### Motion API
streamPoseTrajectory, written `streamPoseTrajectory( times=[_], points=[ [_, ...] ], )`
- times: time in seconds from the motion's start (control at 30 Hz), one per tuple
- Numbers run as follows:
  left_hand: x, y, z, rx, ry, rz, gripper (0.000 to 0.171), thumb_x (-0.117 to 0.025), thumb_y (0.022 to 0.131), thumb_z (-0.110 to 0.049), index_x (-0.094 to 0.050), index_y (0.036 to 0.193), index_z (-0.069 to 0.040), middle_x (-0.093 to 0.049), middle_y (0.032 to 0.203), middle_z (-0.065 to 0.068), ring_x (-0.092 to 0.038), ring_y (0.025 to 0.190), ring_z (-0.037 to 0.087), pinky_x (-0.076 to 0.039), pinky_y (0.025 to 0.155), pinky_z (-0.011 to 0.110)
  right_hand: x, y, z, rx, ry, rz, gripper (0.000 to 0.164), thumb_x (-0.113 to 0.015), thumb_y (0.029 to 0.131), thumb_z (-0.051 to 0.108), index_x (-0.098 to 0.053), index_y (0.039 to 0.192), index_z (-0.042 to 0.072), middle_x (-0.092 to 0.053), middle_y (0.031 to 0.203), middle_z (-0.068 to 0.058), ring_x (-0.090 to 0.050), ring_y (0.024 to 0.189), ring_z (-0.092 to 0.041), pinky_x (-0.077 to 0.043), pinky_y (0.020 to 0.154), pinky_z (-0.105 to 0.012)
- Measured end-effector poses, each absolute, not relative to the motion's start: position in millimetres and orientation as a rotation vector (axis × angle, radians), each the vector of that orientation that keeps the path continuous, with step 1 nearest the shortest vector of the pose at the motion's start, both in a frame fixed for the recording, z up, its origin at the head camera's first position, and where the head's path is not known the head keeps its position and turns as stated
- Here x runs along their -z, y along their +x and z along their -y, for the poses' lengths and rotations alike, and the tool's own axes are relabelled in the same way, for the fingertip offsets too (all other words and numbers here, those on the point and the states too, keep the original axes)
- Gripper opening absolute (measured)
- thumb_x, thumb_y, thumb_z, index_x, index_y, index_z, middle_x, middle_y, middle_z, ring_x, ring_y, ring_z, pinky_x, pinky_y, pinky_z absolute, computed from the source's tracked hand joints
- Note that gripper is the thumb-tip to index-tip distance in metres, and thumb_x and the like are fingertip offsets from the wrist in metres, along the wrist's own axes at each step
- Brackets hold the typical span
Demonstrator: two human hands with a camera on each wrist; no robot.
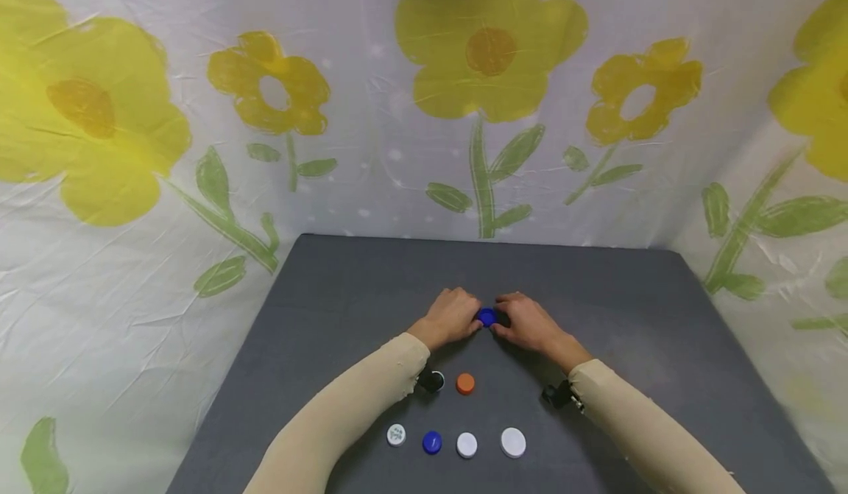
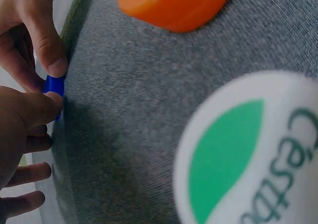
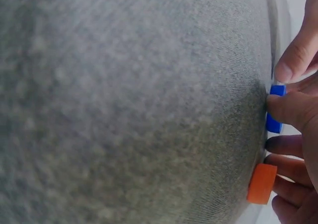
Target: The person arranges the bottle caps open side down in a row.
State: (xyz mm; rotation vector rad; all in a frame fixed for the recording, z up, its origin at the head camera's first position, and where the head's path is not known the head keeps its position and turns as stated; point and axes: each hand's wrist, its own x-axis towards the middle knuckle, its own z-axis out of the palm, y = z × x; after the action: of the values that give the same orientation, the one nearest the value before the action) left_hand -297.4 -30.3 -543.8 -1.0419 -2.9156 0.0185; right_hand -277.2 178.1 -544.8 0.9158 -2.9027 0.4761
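A blue bottle cap [image 1: 486, 317] is on the grey table, between the fingertips of both hands. My left hand [image 1: 453, 313] holds it from the left, its thumb on the near side of the rim. From the right, my right hand [image 1: 530, 322] pinches at it, with the other fingers spread. The left wrist view shows the blue cap [image 2: 54, 85] low and flat between two thumbs. In the right wrist view both thumbs meet the blue cap [image 3: 276, 119] too. An orange bottle cap [image 3: 262, 184] stands beside the right hand's fingers there. The index fingertips are partly hidden.
Nearer me are an orange cap [image 1: 466, 383] and a white cap with a green leaf [image 2: 223, 159], half hidden under the left wrist camera. A front row has a printed white cap [image 1: 396, 435], a blue cap [image 1: 432, 442] and white caps [image 1: 467, 445]. Flowered curtains [image 1: 371, 111] surround the table.
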Motion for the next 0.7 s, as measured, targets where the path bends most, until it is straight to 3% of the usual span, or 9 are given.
streamPoseTrajectory(
  times=[0.7],
  points=[
    [545.3, -291.9, 33.3, 0.061, -1.021, 2.888, 0.019, -0.075, 0.105, -0.039, -0.082, 0.109, -0.022, -0.081, 0.102, -0.003, -0.073, 0.100, 0.021, -0.058, 0.092, 0.046, 542.4, -270.9, -179.8, -0.522, 0.965, 2.807, 0.028, -0.084, 0.095, 0.013, -0.080, 0.116, -0.005, -0.074, 0.131, -0.026, -0.071, 0.126, -0.044, -0.049, 0.117, -0.060]
  ],
)
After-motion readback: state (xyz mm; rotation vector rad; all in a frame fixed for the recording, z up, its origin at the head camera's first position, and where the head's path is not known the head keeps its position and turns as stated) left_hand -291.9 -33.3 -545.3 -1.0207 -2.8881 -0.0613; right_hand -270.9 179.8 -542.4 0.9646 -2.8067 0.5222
